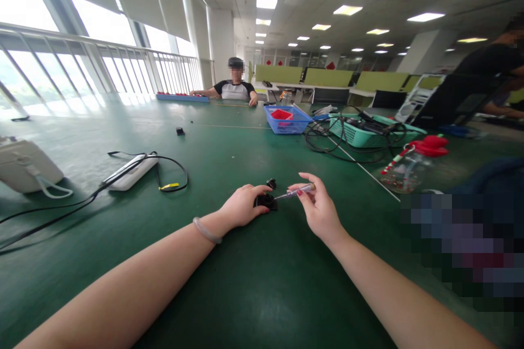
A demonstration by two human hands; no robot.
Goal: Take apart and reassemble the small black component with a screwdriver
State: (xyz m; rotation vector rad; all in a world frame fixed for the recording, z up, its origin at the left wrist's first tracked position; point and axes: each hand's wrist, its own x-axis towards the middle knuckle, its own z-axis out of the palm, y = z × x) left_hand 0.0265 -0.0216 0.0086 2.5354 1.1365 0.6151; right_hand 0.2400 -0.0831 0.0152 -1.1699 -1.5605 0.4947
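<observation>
On the green table (262, 289), my left hand (244, 205) is closed around a small black part (268, 203) with a flat base, its fingers covering much of it. My right hand (321, 207) holds a screwdriver (301, 190) with a pale, see-through handle between thumb and fingers. The screwdriver's thin metal shaft points left and its tip meets or nearly meets the black part; I cannot tell which. Just behind my left fingertips lies another small black piece (271, 183), apart from both hands.
At left are a white power strip (133, 173), black cables and a white case (28, 166). Beyond my hands stand a blue basket (289, 126) and a green basket (356, 136) with cables. A red-lidded jar (407, 172) stands right. A person (235, 90) sits across the table.
</observation>
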